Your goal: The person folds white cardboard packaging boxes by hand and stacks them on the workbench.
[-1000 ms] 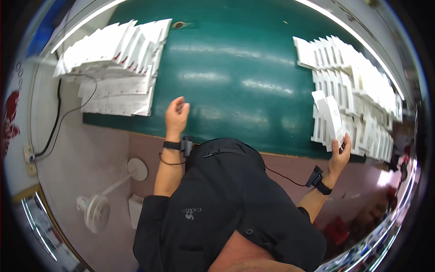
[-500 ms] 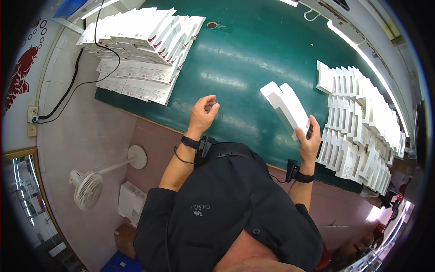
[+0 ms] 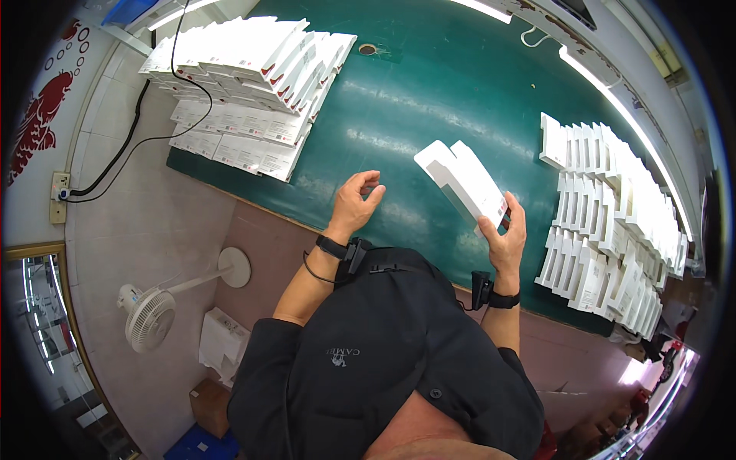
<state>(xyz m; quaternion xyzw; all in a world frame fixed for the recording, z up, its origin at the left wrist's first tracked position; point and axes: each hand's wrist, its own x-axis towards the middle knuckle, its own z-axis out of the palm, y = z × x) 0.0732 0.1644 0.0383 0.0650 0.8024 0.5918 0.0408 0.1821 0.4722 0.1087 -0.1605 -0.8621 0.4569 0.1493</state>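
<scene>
A long white carton [image 3: 469, 184] is in my right hand [image 3: 506, 234], gripped at its near end between thumb and fingers. Flaps stand out at the carton's far end, and it slants up and to the left above the green tabletop [image 3: 429, 84]. My left hand [image 3: 357, 202] is held over the table's near part, left of the carton. Its fingers are curled but apart from the thumb, and nothing shows between them.
Stacks of white cartons [image 3: 245, 123] stand at the table's far left, with a black cable [image 3: 205, 100] hanging in front. Rows of similar white cartons [image 3: 586, 207] lie along the right side. A white fan [image 3: 153, 318] stands off the left edge, against the wall.
My right hand has moved left with the carton, toward my left hand. My left hand has shifted slightly right and nearer. The whole view has turned a little.
</scene>
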